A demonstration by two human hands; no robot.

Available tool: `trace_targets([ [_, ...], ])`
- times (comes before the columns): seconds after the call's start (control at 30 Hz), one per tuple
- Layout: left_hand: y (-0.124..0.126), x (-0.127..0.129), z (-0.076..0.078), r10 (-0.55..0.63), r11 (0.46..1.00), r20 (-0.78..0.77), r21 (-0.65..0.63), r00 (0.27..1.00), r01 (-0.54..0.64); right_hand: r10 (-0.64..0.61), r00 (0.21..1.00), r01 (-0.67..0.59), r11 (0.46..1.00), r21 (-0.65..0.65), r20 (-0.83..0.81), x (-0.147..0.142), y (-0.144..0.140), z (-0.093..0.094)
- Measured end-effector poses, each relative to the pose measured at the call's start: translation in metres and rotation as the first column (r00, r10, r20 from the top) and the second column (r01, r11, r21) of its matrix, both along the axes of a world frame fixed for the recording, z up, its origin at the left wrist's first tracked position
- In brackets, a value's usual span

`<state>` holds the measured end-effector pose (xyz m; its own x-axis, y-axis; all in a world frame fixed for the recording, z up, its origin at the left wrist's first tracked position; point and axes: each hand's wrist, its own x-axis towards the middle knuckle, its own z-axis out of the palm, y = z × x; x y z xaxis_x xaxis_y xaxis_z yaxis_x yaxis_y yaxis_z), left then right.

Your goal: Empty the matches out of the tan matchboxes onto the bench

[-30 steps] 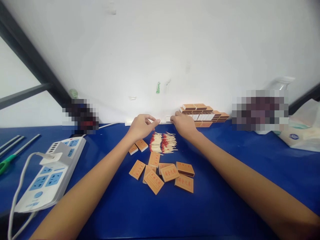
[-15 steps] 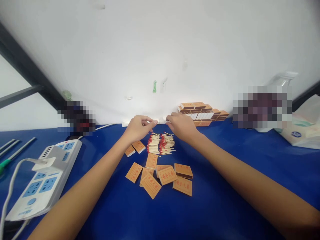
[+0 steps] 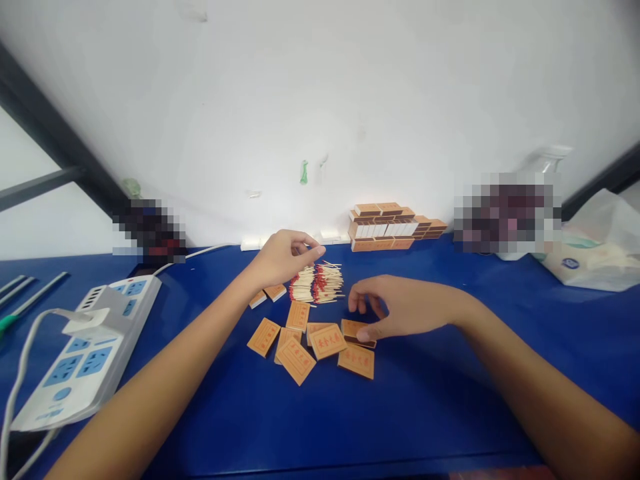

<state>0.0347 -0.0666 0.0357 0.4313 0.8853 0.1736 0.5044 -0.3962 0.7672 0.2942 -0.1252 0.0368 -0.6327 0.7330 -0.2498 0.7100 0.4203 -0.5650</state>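
My left hand [image 3: 280, 258] hovers at the far left edge of a pile of red-tipped matches [image 3: 320, 285], its fingers drawn together; I cannot tell whether anything is pinched in them. My right hand [image 3: 405, 312] is low over the blue table [image 3: 430, 413], fingers curved and apart above an orange matchbox [image 3: 354, 327], with the thumb at the box's near edge. Several more orange matchboxes [image 3: 296, 360] lie scattered flat just left of it. Two others [image 3: 267, 294] sit beneath my left wrist.
A stack of matchboxes [image 3: 387, 227] stands against the white wall, with small white trays [image 3: 250, 245] to its left. At the left lie a white and blue power strip [image 3: 85, 347] with its cable and some metal rods [image 3: 30, 293]. A plastic bag [image 3: 595, 250] sits at the far right.
My right hand has pulled back from the wall and come down over the scattered matchboxes. My left hand has drawn slightly back toward the match pile.
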Motion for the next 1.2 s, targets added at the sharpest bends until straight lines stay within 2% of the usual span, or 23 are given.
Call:
trace_targets([
  [0.13,-0.011,0.008,0.005,-0.045,0.999,-0.036,0.016,0.998,0.045,0.030,0.996,-0.029,1.000,-0.010,0.086,-0.007,-0.006,-0.004],
  [0.27,-0.020,0.013,0.011,-0.087,0.996,-0.061,0.007,0.994,0.088,-0.011,1.000,0.011,0.999,0.030,-0.015,-0.006,-0.003,-0.004],
  [0.37,-0.024,0.015,0.013,-0.140,0.989,-0.090,0.025,0.986,0.143,-0.067,0.983,0.101,0.974,0.201,-0.172,-0.005,0.004,-0.006],
  [0.47,-0.025,0.016,0.010,-0.196,0.975,-0.130,0.076,0.972,0.207,-0.071,0.947,0.202,0.890,0.408,-0.312,-0.005,0.012,-0.013],
  [0.57,-0.021,0.015,0.005,-0.182,0.964,-0.181,0.160,0.966,0.212,-0.056,0.916,0.247,0.858,0.450,-0.397,-0.007,0.017,-0.019],
  [0.7,-0.015,0.014,-0.003,-0.116,0.946,-0.229,0.272,0.967,0.177,-0.065,0.876,0.284,0.871,0.402,-0.478,-0.009,0.019,-0.025],
  [0.8,-0.012,0.013,-0.005,-0.134,0.935,-0.264,0.287,0.955,0.210,-0.082,0.838,0.311,0.885,0.347,-0.540,-0.011,0.020,-0.029],
  [0.87,-0.010,0.013,-0.005,-0.106,0.939,-0.264,0.290,0.959,0.184,-0.139,0.789,0.374,0.882,0.286,-0.599,-0.014,0.022,-0.033],
  [0.97,-0.008,0.010,-0.005,0.011,0.950,-0.230,0.307,0.973,0.062,-0.335,0.618,0.578,0.807,0.123,-0.711,-0.019,0.023,-0.036],
  [1.03,-0.007,0.009,-0.005,0.056,0.952,-0.202,0.305,0.978,0.009,-0.450,0.491,0.639,0.768,-0.042,-0.746,-0.022,0.022,-0.035],
  [1.07,-0.007,0.009,-0.006,0.055,0.952,-0.192,0.306,0.980,0.006,-0.486,0.459,0.618,0.776,-0.126,-0.744,-0.024,0.021,-0.035],
  [1.13,-0.007,0.009,-0.007,0.034,0.945,-0.186,0.325,0.982,0.029,-0.519,0.448,0.529,0.811,-0.252,-0.728,-0.028,0.019,-0.034],
  [1.2,-0.007,0.010,-0.008,0.018,0.937,-0.194,0.346,0.981,0.051,-0.533,0.447,0.478,0.821,-0.312,-0.718,-0.029,0.018,-0.034],
])
